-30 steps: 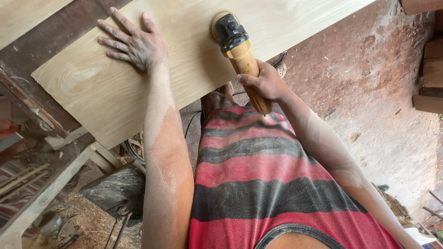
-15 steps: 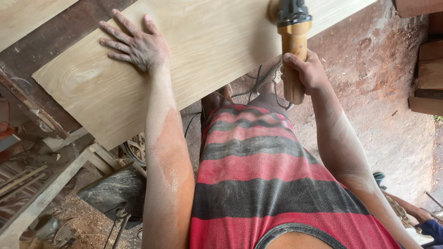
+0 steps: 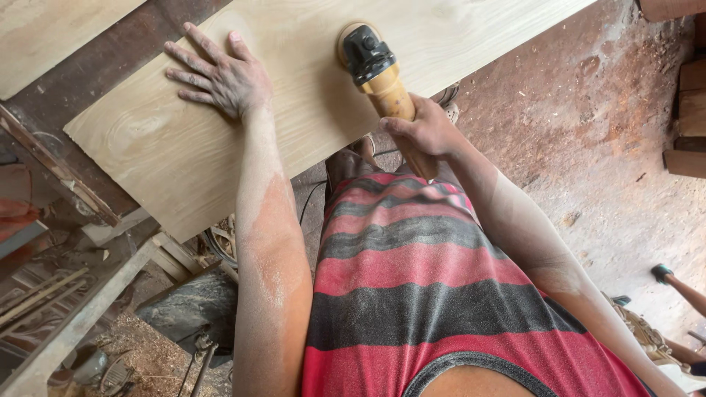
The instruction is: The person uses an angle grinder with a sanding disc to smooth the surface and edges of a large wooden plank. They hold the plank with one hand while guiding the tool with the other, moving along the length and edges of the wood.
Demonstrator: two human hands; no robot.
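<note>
A wide pale wooden board (image 3: pixel 294 110) lies across the work area in front of me. My left hand (image 3: pixel 220 73) presses flat on it, fingers spread, near its left end. My right hand (image 3: pixel 419 132) grips the yellow body of a handheld sander (image 3: pixel 379 73), whose black head and round disc rest on the board's surface near the middle. Both forearms are coated in fine sawdust. My red and grey striped shirt fills the lower view.
A second pale board (image 3: pixel 51 37) sits at the top left beyond a dark gap. Wooden frame pieces (image 3: pixel 81 316), scraps and sawdust lie lower left. Reddish dusty floor (image 3: pixel 588 147) spreads right, with stacked timber (image 3: pixel 687 110) at the edge and another person's foot (image 3: pixel 662 273).
The sander swung to the right along the board, then came back left toward the middle. My left hand stayed pressed flat in the same spot.
</note>
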